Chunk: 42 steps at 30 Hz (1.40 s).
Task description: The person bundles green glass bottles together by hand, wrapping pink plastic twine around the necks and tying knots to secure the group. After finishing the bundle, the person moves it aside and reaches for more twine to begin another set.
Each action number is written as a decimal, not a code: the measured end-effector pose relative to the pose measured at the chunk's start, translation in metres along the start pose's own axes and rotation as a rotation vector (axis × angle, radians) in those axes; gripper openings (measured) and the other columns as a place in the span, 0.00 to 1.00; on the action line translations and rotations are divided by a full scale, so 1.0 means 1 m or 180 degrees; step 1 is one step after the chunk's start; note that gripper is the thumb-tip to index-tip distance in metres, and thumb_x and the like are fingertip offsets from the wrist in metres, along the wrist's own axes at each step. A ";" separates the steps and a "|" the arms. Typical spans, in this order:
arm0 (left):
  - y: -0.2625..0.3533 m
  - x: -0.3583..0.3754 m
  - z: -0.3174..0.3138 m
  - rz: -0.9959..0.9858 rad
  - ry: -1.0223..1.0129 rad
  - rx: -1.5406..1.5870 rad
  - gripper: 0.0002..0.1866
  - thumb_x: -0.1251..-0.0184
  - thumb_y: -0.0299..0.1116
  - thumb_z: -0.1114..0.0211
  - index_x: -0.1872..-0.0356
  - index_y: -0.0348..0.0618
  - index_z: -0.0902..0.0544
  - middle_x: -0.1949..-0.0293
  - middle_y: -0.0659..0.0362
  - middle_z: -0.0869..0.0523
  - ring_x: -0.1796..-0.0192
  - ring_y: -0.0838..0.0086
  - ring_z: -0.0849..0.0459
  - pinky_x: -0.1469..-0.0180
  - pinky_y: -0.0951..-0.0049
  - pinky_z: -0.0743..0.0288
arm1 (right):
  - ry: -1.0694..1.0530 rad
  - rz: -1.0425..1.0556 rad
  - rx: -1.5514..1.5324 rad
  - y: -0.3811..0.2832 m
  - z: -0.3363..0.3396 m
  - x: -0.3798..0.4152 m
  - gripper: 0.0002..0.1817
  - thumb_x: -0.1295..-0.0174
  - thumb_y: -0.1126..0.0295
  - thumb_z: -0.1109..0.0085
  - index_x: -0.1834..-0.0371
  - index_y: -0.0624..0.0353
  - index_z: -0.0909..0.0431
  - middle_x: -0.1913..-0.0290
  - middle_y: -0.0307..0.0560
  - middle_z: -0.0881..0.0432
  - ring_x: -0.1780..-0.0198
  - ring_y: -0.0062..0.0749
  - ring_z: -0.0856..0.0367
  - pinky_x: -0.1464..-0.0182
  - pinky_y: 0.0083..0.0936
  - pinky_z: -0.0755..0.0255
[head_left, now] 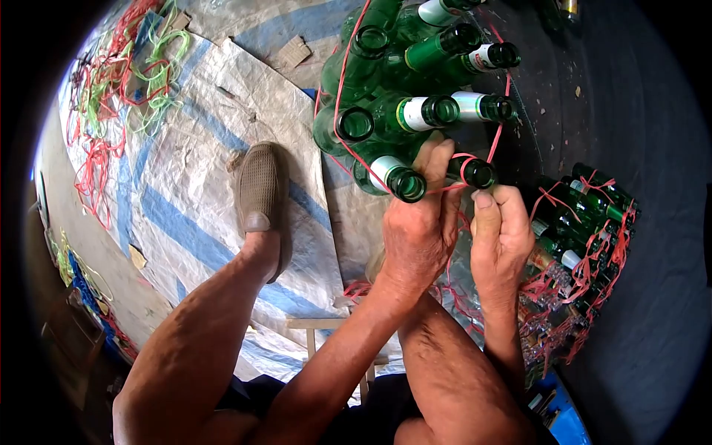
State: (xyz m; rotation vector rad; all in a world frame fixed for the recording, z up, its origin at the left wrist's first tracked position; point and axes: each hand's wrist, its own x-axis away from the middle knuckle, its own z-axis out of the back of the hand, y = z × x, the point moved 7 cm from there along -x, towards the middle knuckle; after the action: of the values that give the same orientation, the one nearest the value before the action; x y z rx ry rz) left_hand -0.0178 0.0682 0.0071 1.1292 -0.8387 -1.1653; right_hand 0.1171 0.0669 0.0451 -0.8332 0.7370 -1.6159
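Several green glass bottles (356, 81) stand upright in a cluster, with a red string (341, 96) running around them and over some necks. The string loops round the neck of a dark green bottle (478, 173) at the near right corner. My left hand (423, 208) reaches in between this bottle and a bottle with a white-banded neck (406, 182), its fingers bent about the string. Just below the dark bottle's mouth, my right hand (500, 222) pinches the string between thumb and forefinger.
Tied bundles of green bottles (586, 200) lie at the right beside tangled red strings (549, 326). Red and green strings (111, 89) are heaped at the upper left. My shoe (263, 185) rests on a blue-striped sheet (215, 237). A wooden stool (315, 324) shows below.
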 end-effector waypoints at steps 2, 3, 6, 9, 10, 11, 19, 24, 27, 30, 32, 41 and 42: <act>-0.004 0.004 -0.001 -0.0063 0.0097 0.0003 0.24 0.23 0.19 0.35 0.28 0.33 0.22 0.35 0.38 0.14 0.37 0.43 0.12 0.37 0.58 0.17 | -0.0015 -0.0036 -0.0092 0.003 -0.004 0.004 0.09 0.16 0.68 0.42 0.53 0.62 0.20 0.71 0.36 0.25 0.70 0.20 0.30 0.67 0.24 0.32; -0.005 0.005 -0.001 -0.0092 0.0140 0.0006 0.24 0.23 0.19 0.35 0.27 0.33 0.23 0.35 0.38 0.14 0.37 0.43 0.12 0.37 0.58 0.17 | -0.0020 -0.0059 -0.0138 0.005 -0.005 0.006 0.09 0.16 0.68 0.42 0.53 0.62 0.20 0.71 0.35 0.25 0.70 0.19 0.30 0.67 0.24 0.32; -0.005 0.009 -0.002 0.0007 0.0118 -0.0025 0.24 0.22 0.18 0.36 0.28 0.31 0.23 0.35 0.37 0.15 0.37 0.44 0.12 0.37 0.58 0.17 | -0.0069 -0.0194 -0.0399 0.013 -0.009 0.013 0.10 0.16 0.67 0.42 0.54 0.61 0.21 0.71 0.35 0.26 0.70 0.19 0.31 0.67 0.23 0.34; -0.005 0.015 0.001 -0.0226 0.0206 -0.0142 0.28 0.28 0.17 0.35 0.26 0.31 0.23 0.31 0.34 0.18 0.35 0.38 0.14 0.38 0.51 0.16 | -0.0112 -0.0318 -0.0381 0.021 -0.011 0.025 0.10 0.16 0.67 0.43 0.55 0.61 0.21 0.70 0.38 0.25 0.70 0.21 0.31 0.67 0.26 0.33; -0.005 0.018 0.003 -0.0155 0.0235 -0.0093 0.26 0.27 0.17 0.35 0.28 0.31 0.23 0.32 0.34 0.18 0.37 0.38 0.13 0.39 0.51 0.16 | -0.0127 -0.0314 -0.0317 0.022 -0.012 0.028 0.10 0.16 0.67 0.43 0.55 0.61 0.21 0.70 0.39 0.25 0.70 0.22 0.30 0.67 0.26 0.32; -0.004 0.022 0.005 -0.0083 0.0263 -0.0043 0.25 0.26 0.18 0.35 0.29 0.31 0.22 0.33 0.35 0.17 0.38 0.39 0.13 0.40 0.51 0.16 | -0.0142 -0.0311 -0.0252 0.024 -0.012 0.032 0.09 0.16 0.67 0.43 0.55 0.61 0.21 0.70 0.40 0.24 0.70 0.23 0.30 0.67 0.26 0.32; 0.001 0.040 0.000 0.0687 0.0127 0.0581 0.13 0.19 0.28 0.35 0.40 0.35 0.18 0.53 0.44 0.11 0.55 0.49 0.10 0.51 0.56 0.16 | -0.0349 -0.0241 -0.0551 0.041 -0.020 0.055 0.06 0.21 0.70 0.37 0.53 0.60 0.21 0.66 0.45 0.19 0.65 0.25 0.22 0.60 0.29 0.23; -0.001 0.041 -0.002 0.0897 -0.0142 0.0670 0.07 0.19 0.27 0.34 0.48 0.35 0.15 0.58 0.48 0.11 0.60 0.59 0.11 0.54 0.63 0.18 | -0.0913 0.0078 0.0094 0.057 -0.032 0.067 0.20 0.25 0.70 0.33 0.32 0.62 0.22 0.46 0.59 0.11 0.44 0.44 0.10 0.44 0.34 0.19; -0.004 0.039 -0.002 0.0766 -0.0138 0.0665 0.05 0.20 0.25 0.33 0.50 0.35 0.14 0.59 0.50 0.11 0.61 0.62 0.12 0.56 0.66 0.18 | -0.1140 -0.0265 0.0140 0.069 -0.038 0.082 0.22 0.24 0.69 0.34 0.30 0.61 0.22 0.45 0.62 0.11 0.41 0.47 0.10 0.42 0.35 0.18; -0.008 0.038 0.001 0.0804 -0.0057 0.0733 0.05 0.19 0.25 0.34 0.50 0.36 0.13 0.60 0.52 0.11 0.61 0.68 0.13 0.55 0.70 0.19 | -0.1230 -0.0751 0.0243 0.073 -0.042 0.090 0.17 0.22 0.69 0.36 0.35 0.61 0.20 0.49 0.61 0.11 0.47 0.45 0.10 0.45 0.35 0.19; -0.010 0.035 0.006 0.0885 -0.0039 0.0741 0.07 0.17 0.26 0.35 0.47 0.35 0.13 0.58 0.56 0.10 0.58 0.78 0.15 0.53 0.75 0.21 | -0.1480 -0.1113 -0.0117 0.079 -0.037 0.091 0.12 0.21 0.68 0.38 0.40 0.62 0.19 0.53 0.59 0.12 0.53 0.43 0.12 0.48 0.36 0.19; -0.025 0.028 0.017 0.0496 0.0118 0.0248 0.08 0.19 0.23 0.33 0.47 0.38 0.09 0.67 0.62 0.12 0.66 0.83 0.21 0.62 0.78 0.25 | -0.1990 -0.0866 0.0099 0.135 -0.022 0.157 0.10 0.22 0.67 0.43 0.48 0.64 0.22 0.59 0.59 0.18 0.60 0.61 0.17 0.57 0.46 0.22; -0.025 0.028 0.017 0.0479 0.0131 0.0276 0.08 0.19 0.23 0.33 0.47 0.38 0.09 0.69 0.63 0.14 0.67 0.84 0.22 0.63 0.79 0.27 | -0.2075 -0.1006 0.0113 0.133 -0.020 0.162 0.10 0.22 0.68 0.43 0.47 0.63 0.22 0.58 0.60 0.19 0.58 0.62 0.17 0.56 0.47 0.22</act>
State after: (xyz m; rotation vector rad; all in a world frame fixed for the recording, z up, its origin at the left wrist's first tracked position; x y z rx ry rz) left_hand -0.0342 0.0364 -0.0135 1.1367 -0.9335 -0.9864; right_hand 0.1508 -0.1160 -0.0530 -1.4070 0.1153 -1.4838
